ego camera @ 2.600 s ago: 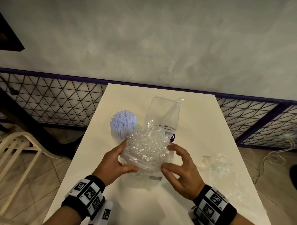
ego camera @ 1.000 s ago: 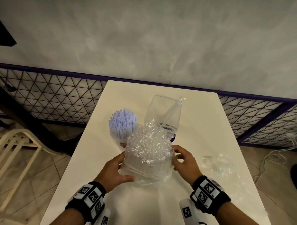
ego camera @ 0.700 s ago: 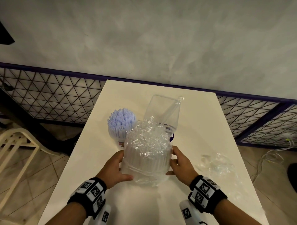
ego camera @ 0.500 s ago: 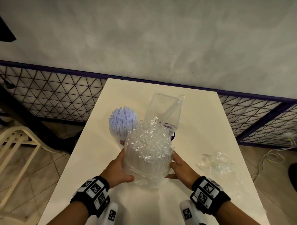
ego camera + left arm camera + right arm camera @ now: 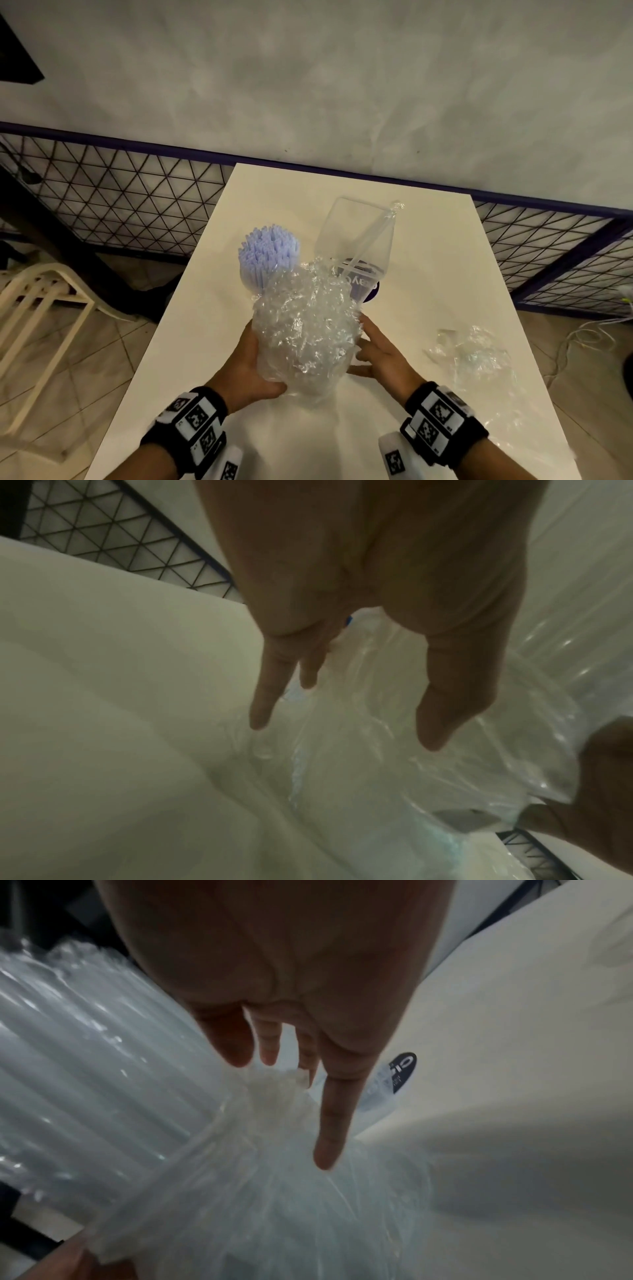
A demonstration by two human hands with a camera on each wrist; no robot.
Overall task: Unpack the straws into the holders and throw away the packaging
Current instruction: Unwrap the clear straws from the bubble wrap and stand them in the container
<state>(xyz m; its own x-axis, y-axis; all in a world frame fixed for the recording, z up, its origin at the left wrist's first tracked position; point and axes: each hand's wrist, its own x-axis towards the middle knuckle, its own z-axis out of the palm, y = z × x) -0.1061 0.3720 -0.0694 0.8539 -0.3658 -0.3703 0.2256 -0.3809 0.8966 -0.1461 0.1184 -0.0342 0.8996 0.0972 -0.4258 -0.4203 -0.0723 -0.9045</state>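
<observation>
A bundle of clear straws (image 5: 305, 329) in a crinkled plastic bag stands tilted between my hands near the table's front. My left hand (image 5: 250, 366) holds its lower left side, thumb wrapped across the front. My right hand (image 5: 376, 353) touches the right side with straight, spread fingers. In the right wrist view the straws (image 5: 85, 1083) lie ribbed under the bag, banded low down. Behind stand a holder full of pale blue straws (image 5: 269, 253) and a clear holder (image 5: 356, 240) with one clear straw (image 5: 373, 236) leaning in it.
The white table (image 5: 428, 274) carries a crumpled empty plastic wrapper (image 5: 476, 356) at the right. A black mesh fence (image 5: 120, 192) runs behind the table under a grey wall. A cream chair (image 5: 44, 308) stands on the tiled floor at the left.
The bundle has come up and nearer to me. My right hand closed in on its side, then loosened to straight, spread fingers. My left hand kept its hold.
</observation>
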